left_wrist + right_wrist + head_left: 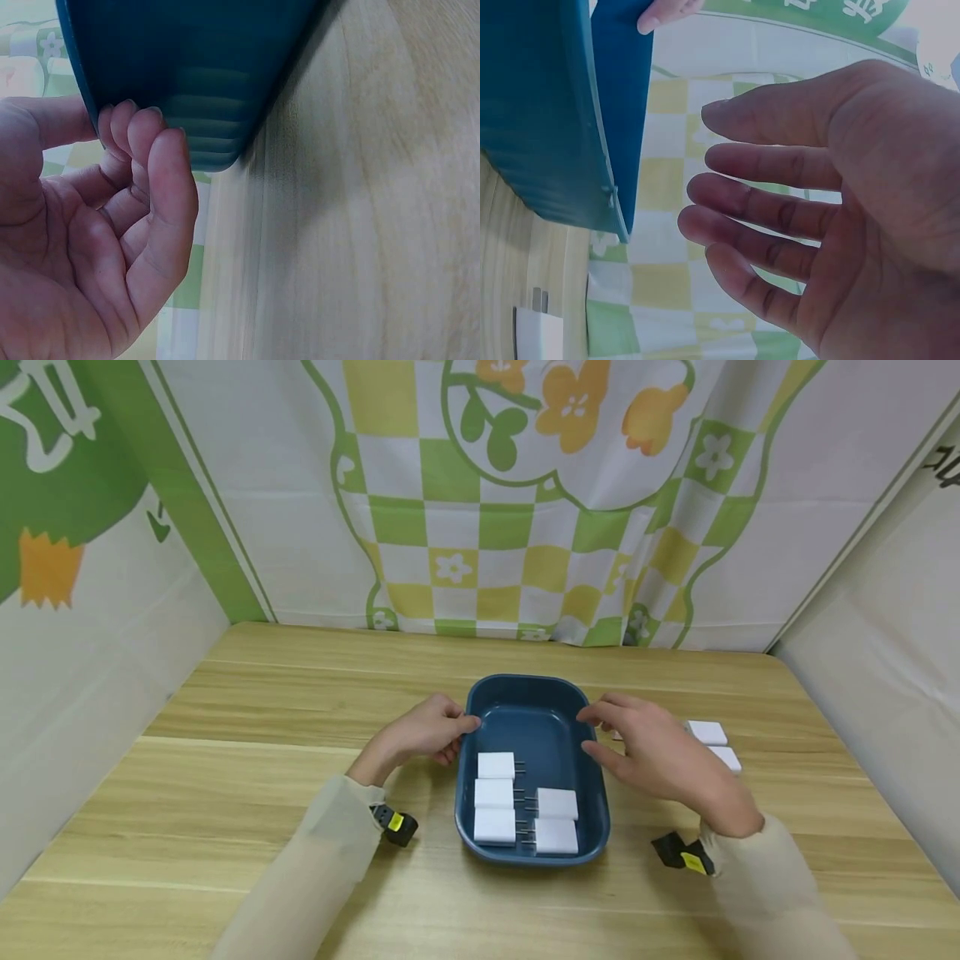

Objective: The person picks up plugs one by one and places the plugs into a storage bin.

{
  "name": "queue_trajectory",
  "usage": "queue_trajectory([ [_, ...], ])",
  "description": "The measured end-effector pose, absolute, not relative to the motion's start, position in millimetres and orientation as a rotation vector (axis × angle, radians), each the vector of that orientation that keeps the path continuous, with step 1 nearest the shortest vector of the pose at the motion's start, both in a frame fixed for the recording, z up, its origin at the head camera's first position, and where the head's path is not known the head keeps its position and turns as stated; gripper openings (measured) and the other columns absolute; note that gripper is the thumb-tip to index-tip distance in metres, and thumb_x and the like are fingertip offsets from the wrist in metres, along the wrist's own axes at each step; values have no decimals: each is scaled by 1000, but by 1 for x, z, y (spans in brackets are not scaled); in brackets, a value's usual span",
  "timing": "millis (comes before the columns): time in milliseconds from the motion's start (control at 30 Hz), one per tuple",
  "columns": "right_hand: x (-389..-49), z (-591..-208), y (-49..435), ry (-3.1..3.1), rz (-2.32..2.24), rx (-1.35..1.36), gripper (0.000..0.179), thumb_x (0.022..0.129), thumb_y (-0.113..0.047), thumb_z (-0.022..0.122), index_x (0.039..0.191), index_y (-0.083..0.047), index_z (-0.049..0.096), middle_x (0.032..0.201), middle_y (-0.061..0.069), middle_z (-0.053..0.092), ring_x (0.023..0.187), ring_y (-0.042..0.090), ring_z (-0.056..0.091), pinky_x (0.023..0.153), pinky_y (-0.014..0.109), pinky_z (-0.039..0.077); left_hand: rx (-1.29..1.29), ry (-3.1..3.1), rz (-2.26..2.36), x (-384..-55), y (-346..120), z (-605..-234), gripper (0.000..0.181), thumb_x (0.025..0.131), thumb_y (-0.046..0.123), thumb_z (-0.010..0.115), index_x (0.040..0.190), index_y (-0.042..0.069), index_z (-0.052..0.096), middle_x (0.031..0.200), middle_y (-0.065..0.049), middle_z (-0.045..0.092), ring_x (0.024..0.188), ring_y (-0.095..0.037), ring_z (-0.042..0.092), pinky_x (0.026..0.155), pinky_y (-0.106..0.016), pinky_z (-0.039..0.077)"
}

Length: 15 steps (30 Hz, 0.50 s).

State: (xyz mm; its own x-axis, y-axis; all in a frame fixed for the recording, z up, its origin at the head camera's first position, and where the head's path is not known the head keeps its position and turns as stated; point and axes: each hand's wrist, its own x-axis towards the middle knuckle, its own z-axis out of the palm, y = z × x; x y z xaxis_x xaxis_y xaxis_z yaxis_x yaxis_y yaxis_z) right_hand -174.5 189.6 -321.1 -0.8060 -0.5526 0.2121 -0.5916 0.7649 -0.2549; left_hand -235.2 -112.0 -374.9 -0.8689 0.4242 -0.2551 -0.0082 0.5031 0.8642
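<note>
Pale beige sleeves (300, 860) are covering my forearms, with a small black device (401, 827) bearing a yellow label sticking out at my left wrist and a second black device (671, 848) at my right. Just beyond, five white plug adapters (494, 793) are lying in the near part of the dark blue tray (534, 735) between my hands, three down its left side and two down its right, their metal prongs pointing toward the middle. My left hand (423, 728) is pinching the tray's left rim, thumb over the edge and fingers curling against the outer wall. My right hand (656, 747) is hovering just beside the right rim, loose and gripping nothing. Past it, two more white adapters (707, 732) are resting on the wooden table (150, 827), the nearer one partly hidden. Farther back, a checkered floral curtain (480, 527) is hanging behind the table.
</note>
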Motion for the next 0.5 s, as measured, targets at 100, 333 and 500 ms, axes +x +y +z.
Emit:
queue_trajectory([
  [100,-176,-321,192,-2818,477,927,26,93,-14,74,117,-4,70,108,8,67,94,25,66,79,42,56,341,2310,1334,-235,-112,-375,40,104,18,56,65,8,57,61,-4,54,50,-14,52,53,-29,52],
  [333,-180,-321,197,-2804,481,911,27,91,-12,75,117,-3,70,106,7,67,94,26,67,77,42,55,340,2312,1334,-235,-112,-375,40,104,19,56,66,8,57,62,-5,55,50,-14,52,53,-29,52],
  [500,-183,-320,201,-2797,462,885,27,91,-11,75,116,-3,70,104,7,67,92,25,66,77,44,55,338,2311,1336,-235,-111,-374,40,104,19,56,66,8,56,62,-5,54,50,-14,52,53,-29,52],
])
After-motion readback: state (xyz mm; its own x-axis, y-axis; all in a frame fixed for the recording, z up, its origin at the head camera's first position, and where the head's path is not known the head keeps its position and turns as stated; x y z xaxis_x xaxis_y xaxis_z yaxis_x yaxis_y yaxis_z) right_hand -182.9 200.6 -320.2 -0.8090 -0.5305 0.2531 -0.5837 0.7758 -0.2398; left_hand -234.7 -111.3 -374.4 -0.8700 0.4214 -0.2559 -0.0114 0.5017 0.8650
